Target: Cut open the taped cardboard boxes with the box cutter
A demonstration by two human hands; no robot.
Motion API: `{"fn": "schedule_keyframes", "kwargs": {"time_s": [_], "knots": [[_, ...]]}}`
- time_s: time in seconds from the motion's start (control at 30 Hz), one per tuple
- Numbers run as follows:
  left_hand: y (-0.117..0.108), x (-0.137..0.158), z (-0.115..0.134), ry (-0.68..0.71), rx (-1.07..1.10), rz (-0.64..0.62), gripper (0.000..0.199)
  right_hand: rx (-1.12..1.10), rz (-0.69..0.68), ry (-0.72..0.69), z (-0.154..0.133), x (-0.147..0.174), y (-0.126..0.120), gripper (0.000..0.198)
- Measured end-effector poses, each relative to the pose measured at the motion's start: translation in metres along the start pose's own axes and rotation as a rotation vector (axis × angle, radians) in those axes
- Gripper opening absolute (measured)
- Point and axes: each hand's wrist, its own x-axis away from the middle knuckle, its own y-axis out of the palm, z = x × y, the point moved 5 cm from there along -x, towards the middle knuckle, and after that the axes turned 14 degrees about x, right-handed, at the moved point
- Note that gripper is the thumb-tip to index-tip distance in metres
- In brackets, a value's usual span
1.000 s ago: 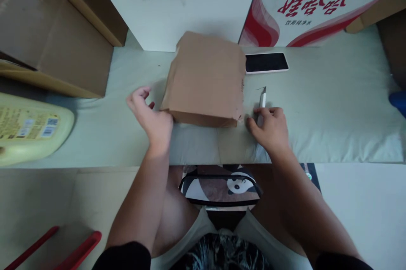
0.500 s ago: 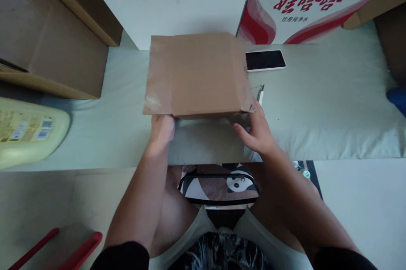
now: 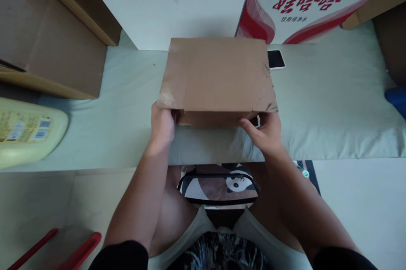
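fingers of both hands hold box

Single head-worn camera. I am viewing from above the wearer's legs, facing forward and steeply down, close in. Left hand and right hand are showing mid-frame; the water carton is filling the upper right, floor the lower corners.

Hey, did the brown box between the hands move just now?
Yes, to the right: the brown box now hides more of the phone, which hasn't moved against the red-and-white box behind it.
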Motion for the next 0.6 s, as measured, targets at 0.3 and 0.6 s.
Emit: {"fn": "schedule_keyframes", "kwargs": {"time_s": [0.3, 0.6], "knots": [[0.0, 0.001, 0.016, -0.043, 0.015, -0.1, 0.035, -0.134, 0.113, 0.067, 0.002, -0.004, -0.012, 0.04], [-0.011, -0.005, 0.015, 0.044, -0.17, -0.191, 0.038, -0.307, 0.192, 0.176, 0.018, -0.008, -0.013, 0.034]]}}
